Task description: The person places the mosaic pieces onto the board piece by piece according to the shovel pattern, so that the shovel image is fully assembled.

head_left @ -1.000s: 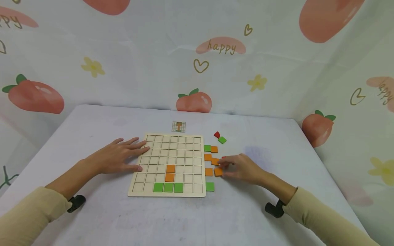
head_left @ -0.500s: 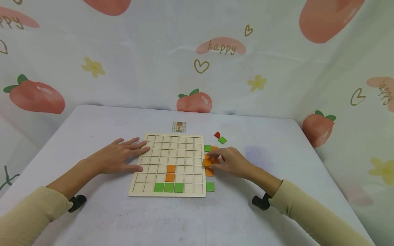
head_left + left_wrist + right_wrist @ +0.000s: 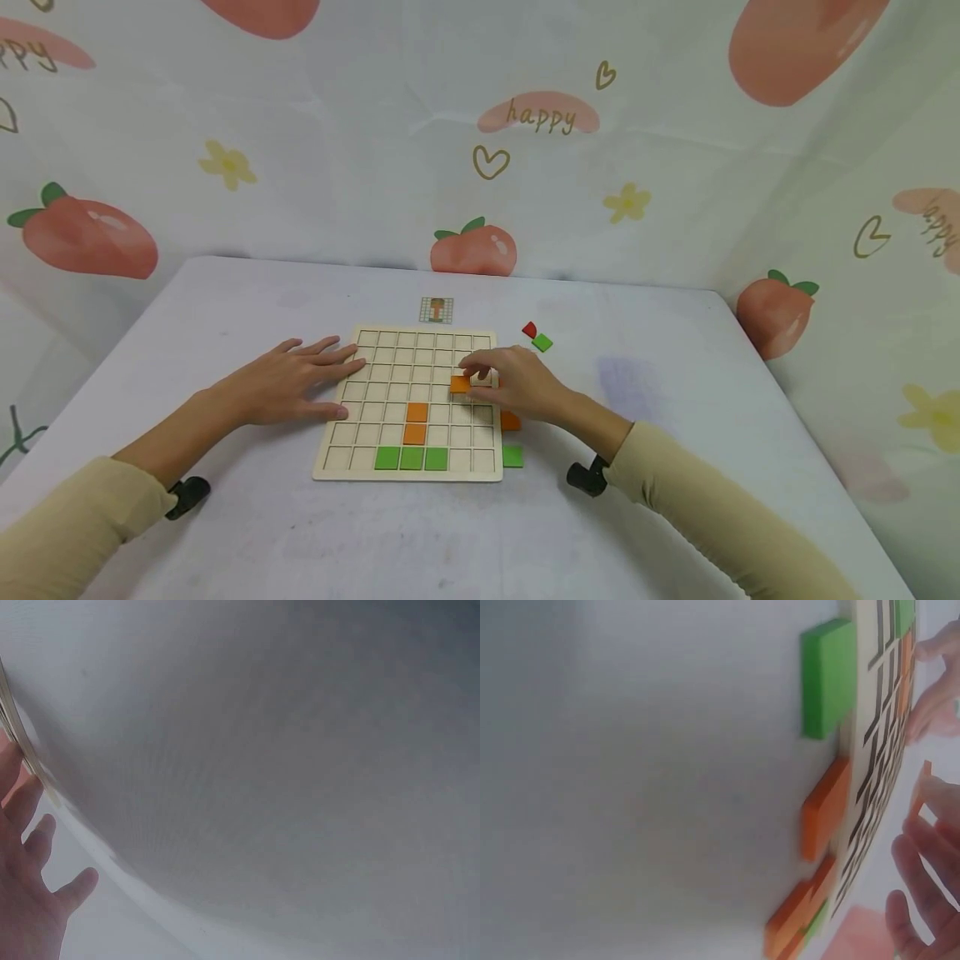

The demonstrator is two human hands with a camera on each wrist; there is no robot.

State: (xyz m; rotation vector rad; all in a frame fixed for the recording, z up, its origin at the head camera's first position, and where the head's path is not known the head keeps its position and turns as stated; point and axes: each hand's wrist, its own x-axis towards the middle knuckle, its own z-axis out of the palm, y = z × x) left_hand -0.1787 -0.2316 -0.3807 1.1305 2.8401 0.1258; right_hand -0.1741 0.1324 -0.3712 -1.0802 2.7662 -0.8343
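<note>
My right hand (image 3: 521, 383) pinches an orange square tile (image 3: 459, 384) between thumb and fingertips over the right part of a wooden grid board (image 3: 390, 358). In the right wrist view the pinched tile (image 3: 919, 791) is seen edge-on. With fingers spread, my left hand (image 3: 288, 387) rests on the board's left edge; the left wrist view catches its fingertips (image 3: 26, 796) along that edge. Two orange tiles (image 3: 416, 423) sit stacked in one column of the grid, above a row of green tiles (image 3: 411, 458) in the bottom row.
Beside the board's right edge lie a green tile (image 3: 513, 456) and an orange tile (image 3: 511, 421); further tiles (image 3: 787, 915) there are hidden by my right hand in the head view. A red piece (image 3: 529, 330) and green tile (image 3: 542, 342) lie behind. A small pattern card (image 3: 437, 310) lies beyond the board.
My right hand has picked up an orange tile from right of the board and carried it left over the grid. The left hand has stayed in place.
</note>
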